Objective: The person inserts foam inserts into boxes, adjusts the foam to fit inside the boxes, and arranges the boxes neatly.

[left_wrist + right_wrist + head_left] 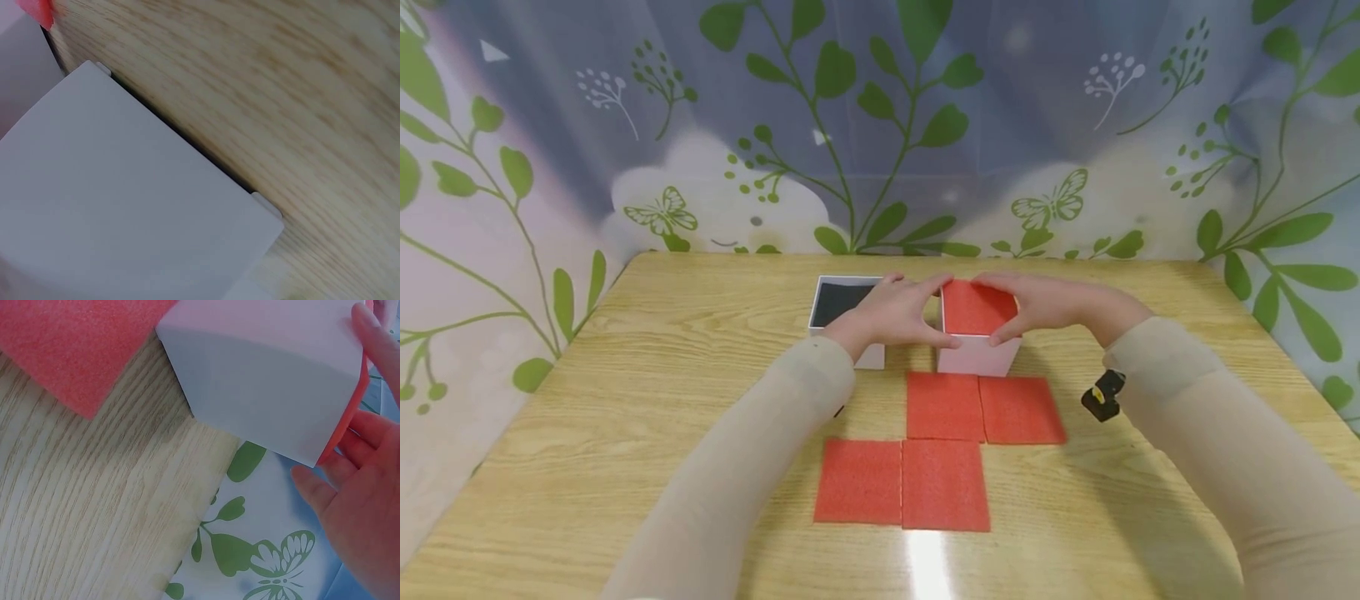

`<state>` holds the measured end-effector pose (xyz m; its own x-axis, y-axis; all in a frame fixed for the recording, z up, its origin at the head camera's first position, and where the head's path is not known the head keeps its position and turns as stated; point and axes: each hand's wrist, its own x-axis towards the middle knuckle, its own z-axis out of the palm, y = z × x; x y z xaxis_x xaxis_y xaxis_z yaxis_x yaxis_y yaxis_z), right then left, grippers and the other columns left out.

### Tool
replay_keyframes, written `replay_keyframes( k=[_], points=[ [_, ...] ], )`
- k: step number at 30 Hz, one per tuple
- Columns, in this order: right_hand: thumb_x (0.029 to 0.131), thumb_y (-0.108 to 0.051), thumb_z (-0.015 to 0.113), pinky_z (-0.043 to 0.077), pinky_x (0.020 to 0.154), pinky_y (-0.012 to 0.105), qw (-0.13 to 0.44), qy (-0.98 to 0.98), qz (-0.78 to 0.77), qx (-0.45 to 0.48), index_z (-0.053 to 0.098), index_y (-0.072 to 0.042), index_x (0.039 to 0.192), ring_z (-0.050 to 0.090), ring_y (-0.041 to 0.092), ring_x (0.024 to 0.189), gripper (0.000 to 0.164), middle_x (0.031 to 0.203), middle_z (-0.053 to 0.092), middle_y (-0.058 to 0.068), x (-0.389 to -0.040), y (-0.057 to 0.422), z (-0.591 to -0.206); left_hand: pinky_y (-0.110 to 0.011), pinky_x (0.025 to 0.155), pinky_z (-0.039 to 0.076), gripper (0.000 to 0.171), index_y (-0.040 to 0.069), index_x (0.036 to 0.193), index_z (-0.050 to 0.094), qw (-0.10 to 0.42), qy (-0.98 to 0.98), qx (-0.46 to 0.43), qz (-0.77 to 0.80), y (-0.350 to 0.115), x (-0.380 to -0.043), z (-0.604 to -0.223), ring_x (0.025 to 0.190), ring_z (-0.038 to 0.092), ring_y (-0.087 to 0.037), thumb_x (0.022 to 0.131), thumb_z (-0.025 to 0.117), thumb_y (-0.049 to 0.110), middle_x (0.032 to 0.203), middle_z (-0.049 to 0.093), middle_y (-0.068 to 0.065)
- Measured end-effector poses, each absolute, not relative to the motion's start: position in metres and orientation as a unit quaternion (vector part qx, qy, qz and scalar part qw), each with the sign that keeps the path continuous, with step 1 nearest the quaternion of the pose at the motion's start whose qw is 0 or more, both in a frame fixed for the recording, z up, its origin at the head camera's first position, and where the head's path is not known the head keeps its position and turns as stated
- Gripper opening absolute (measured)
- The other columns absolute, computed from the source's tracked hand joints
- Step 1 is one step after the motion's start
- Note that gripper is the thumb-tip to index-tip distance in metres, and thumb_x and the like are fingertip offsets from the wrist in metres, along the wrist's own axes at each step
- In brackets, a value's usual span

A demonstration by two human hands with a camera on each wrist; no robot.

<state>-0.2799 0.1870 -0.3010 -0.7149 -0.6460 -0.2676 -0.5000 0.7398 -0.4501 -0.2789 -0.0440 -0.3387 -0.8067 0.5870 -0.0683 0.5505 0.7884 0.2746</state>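
Observation:
A red felt square (979, 307) lies across the mouth of a white box (976, 357), level with its rim. My left hand (895, 312) reaches over a second box to the red square's left side, thumb at the near corner and fingers at the far one. Opposite it, my right hand (1045, 302) spreads its thumb and fingers along the right side. In the right wrist view, fingers of this right hand (362, 469) touch the felt's red edge (344, 425) at the rim. That second white box (872, 357) has a dark interior and stands partly behind my left hand.
Four-square felt pieces lie in front of the boxes: a back pair (943, 406) and a front pair (859, 482). They rest flat on the wooden table (647, 367). A leaf-patterned curtain (865, 167) hangs behind the far edge. A black device (1103, 395) sits at my right wrist.

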Motion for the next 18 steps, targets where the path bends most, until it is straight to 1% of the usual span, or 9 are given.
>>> replay_keyframes(
  k=[5,15,18],
  points=[
    [0.077,-0.04,0.075,0.02,0.106,0.055,0.212,0.909,-0.172,-0.316,0.023,0.001,0.146,0.019,0.039,0.135,0.096,0.15,0.021,0.021,-0.2807,0.1867,-0.3021,-0.04,0.111,0.01,0.099,0.019,0.15,0.021,0.076,0.942,0.305,0.118,-0.0447,-0.279,-0.3398,0.126,0.041,-0.008,0.074,0.055,0.072,0.142,0.042,0.006],
    [0.077,-0.041,0.075,0.019,0.106,0.056,0.208,0.908,-0.166,-0.325,0.024,0.001,0.145,0.018,0.039,0.135,0.095,0.15,0.019,0.021,-0.282,0.1872,-0.3019,-0.041,0.11,0.01,0.093,0.024,0.149,0.024,0.071,0.94,0.314,0.112,-0.044,-0.2803,-0.3384,0.127,0.039,-0.007,0.075,0.054,0.072,0.144,0.039,0.008],
    [0.076,-0.041,0.075,0.019,0.106,0.056,0.203,0.909,-0.17,-0.323,0.023,0.001,0.146,0.017,0.039,0.136,0.097,0.15,0.019,0.021,-0.2804,0.1878,-0.302,-0.041,0.11,0.01,0.093,0.024,0.149,0.024,0.072,0.941,0.312,0.11,-0.0435,-0.2805,-0.3387,0.127,0.039,-0.006,0.075,0.054,0.072,0.144,0.039,0.009]
  ],
)
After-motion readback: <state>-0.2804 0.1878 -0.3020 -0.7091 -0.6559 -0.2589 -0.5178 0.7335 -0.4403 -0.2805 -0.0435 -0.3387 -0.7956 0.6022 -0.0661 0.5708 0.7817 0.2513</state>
